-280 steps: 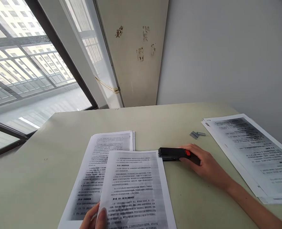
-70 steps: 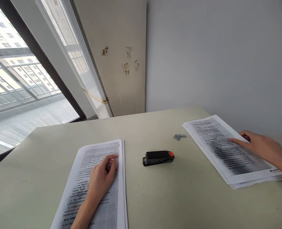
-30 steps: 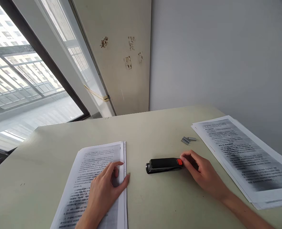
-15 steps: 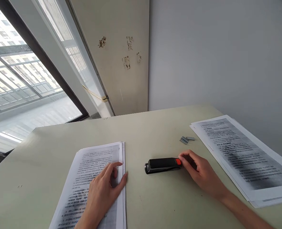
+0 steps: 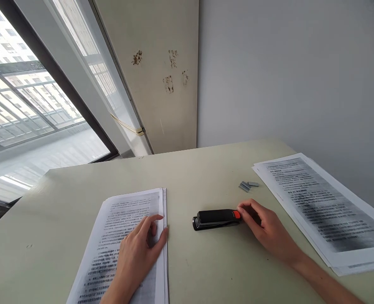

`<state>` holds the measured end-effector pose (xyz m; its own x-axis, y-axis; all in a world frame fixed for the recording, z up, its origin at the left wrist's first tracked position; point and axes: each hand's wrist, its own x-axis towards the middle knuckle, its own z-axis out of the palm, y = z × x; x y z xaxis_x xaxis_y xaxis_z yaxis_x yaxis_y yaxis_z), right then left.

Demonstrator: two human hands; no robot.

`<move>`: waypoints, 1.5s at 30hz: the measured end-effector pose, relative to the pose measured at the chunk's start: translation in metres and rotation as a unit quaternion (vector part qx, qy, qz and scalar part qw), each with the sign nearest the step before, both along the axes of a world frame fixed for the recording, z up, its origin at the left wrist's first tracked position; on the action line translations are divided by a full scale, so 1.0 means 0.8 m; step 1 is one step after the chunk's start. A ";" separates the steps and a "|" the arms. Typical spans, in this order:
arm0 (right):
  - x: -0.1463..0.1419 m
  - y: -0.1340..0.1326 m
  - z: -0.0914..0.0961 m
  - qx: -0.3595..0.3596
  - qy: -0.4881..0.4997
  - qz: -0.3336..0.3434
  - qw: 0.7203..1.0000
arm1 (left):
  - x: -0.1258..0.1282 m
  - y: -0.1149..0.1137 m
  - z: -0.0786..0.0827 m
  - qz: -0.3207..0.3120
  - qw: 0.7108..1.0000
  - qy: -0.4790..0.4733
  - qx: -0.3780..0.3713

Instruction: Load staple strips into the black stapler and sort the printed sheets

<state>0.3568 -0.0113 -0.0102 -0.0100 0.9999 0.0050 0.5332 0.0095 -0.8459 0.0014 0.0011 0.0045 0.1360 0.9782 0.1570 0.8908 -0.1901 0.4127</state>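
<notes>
A black stapler (image 5: 217, 216) with a red end lies on the table, its length running left to right. At its red end, the curled thumb and fingers of my right hand (image 5: 266, 230) are closed against it; the exact grip there is partly hidden. My left hand (image 5: 139, 249) rests on a stack of printed sheets (image 5: 123, 211), fingers loosely bent and thumb apart, with nothing held. Beyond the stapler are a few small grey strips of staples (image 5: 244, 185), apart from both hands.
A second pile of printed sheets (image 5: 326, 207) lies at the right, beside my right forearm. The pale table (image 5: 187, 169) reaches back to a grey wall (image 5: 285, 76) and a stained cream panel (image 5: 161, 114). A window (image 5: 31, 97) is at the left.
</notes>
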 end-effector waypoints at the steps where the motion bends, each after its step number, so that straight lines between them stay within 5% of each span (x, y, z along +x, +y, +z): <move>1: 0.000 0.000 0.000 -0.001 0.001 0.000 1.000 | 0.000 0.000 0.000 0.000 1.000 0.002 -0.001; 45: -0.002 0.004 0.005 0.013 -0.004 0.003 1.000 | 0.004 0.003 0.007 -0.003 1.000 -0.003 0.000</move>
<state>0.3554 -0.0085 -0.0063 -0.0161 0.9994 0.0306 0.5398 0.0345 -0.8411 0.0048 0.0032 0.0103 0.1415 0.9773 0.1575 0.8874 -0.1957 0.4173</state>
